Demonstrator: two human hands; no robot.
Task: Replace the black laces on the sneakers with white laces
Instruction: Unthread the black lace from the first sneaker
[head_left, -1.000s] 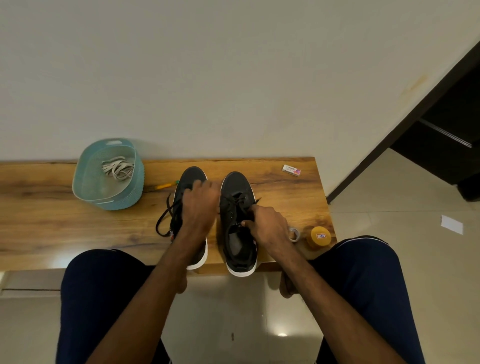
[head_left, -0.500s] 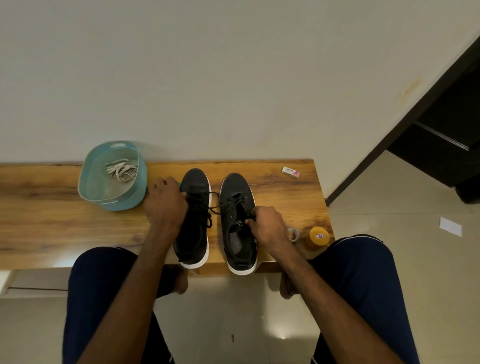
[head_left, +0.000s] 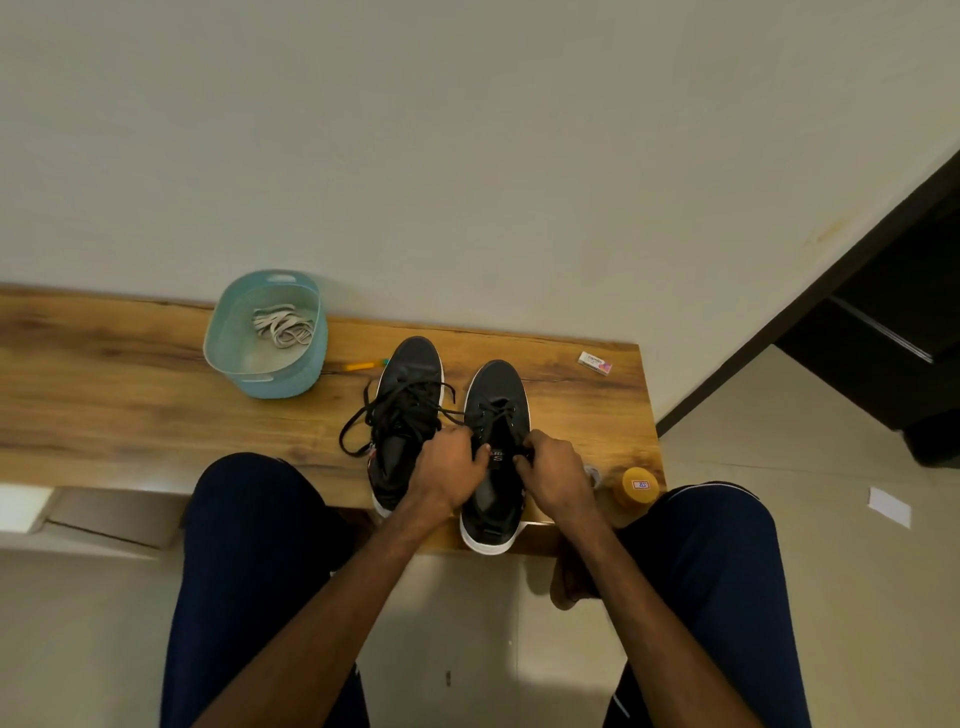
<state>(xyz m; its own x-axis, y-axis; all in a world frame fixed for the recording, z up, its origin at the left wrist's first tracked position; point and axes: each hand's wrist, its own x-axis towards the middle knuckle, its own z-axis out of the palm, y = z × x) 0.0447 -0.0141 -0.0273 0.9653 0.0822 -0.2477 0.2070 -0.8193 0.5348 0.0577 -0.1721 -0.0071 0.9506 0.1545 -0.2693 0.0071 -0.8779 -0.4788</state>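
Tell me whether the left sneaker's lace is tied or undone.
Undone: the left sneaker's black lace trails loose in loops over the wooden bench.

**Layout on the counter**

Two sneakers are sitting side by side on the counter (head_left: 130, 415), the left sneaker (head_left: 408, 415) beside the right sneaker (head_left: 496, 467). A basket (head_left: 234, 364) holding laces (head_left: 283, 325) is standing to their left; a jar (head_left: 640, 486) is sitting right.

A large "S" under partly hidden letters shows on the right sneaker's tongue (head_left: 497, 456). The small white box (head_left: 595, 362) at far right and the yellow lid's label (head_left: 640, 485) carry print too small to read.
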